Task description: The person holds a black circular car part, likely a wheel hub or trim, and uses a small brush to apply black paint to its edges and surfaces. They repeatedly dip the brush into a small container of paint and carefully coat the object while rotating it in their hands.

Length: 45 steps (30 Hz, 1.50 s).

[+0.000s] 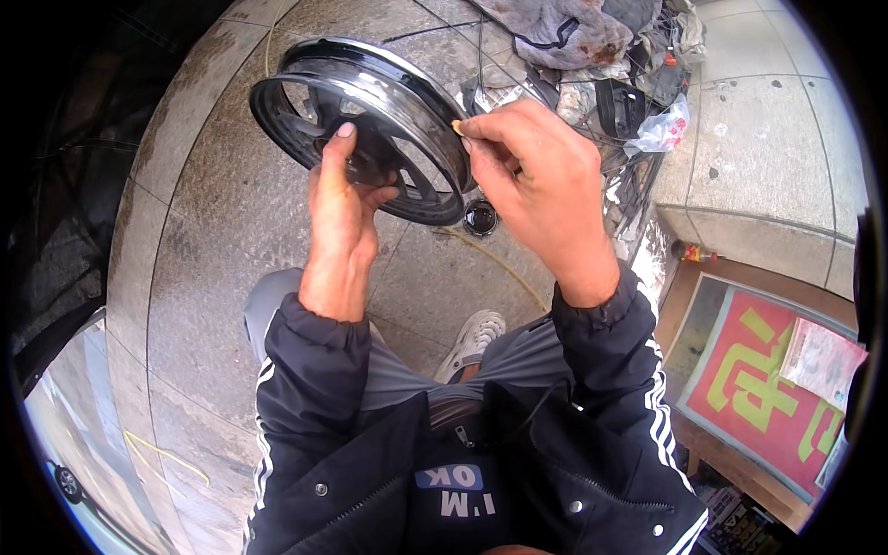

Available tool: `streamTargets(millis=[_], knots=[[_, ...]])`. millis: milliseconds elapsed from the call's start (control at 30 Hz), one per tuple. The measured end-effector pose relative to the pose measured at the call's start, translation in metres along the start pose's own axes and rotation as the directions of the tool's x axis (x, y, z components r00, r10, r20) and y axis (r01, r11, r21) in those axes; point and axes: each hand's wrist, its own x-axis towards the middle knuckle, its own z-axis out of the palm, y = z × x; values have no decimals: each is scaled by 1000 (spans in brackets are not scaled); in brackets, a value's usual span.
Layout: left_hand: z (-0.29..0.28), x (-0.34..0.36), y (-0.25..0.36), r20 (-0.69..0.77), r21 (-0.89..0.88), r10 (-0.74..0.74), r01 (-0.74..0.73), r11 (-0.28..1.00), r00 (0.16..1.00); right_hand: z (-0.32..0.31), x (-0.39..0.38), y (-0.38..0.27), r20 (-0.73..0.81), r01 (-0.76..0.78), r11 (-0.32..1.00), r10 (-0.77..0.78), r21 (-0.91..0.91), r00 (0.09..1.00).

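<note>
A black spoked wheel rim, without a tire, is held up tilted before me. My left hand grips it near the hub, thumb on the near face and fingers curled around a spoke. At the rim's right edge, my right hand pinches a small yellowish piece between thumb and fingertips. That piece touches or nearly touches the rim's outer channel; which one I cannot tell. What it is cannot be made out at this size. Just below the rim, a small round container of dark liquid or paste sits on the pavement.
A heap of dirty rags, cables and scraps lies at the far right, with a clear plastic bag beside it. A wooden-framed box with a red and yellow sign stands to the right. A yellowish hose runs across the paving.
</note>
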Motion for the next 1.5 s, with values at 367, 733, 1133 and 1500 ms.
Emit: streamTargets(millis=[367, 733, 1133, 1500], knots=[[-9, 3, 3, 49, 43, 24, -26, 999, 999, -7, 24, -5, -7, 102, 995, -102, 22, 995], [-3, 0, 4, -1, 20, 93, -93, 995, 996, -8, 35, 3, 156, 235, 968, -219, -91, 963], [1, -2, 5, -24, -88, -92, 89, 992, 996, 21, -50, 25, -70, 24, 1000, -24, -1, 997], [-1, 8, 1, -103, -218, -69, 45, 975, 992, 130, -280, 191, 29, -909, 413, 909, 62, 415]])
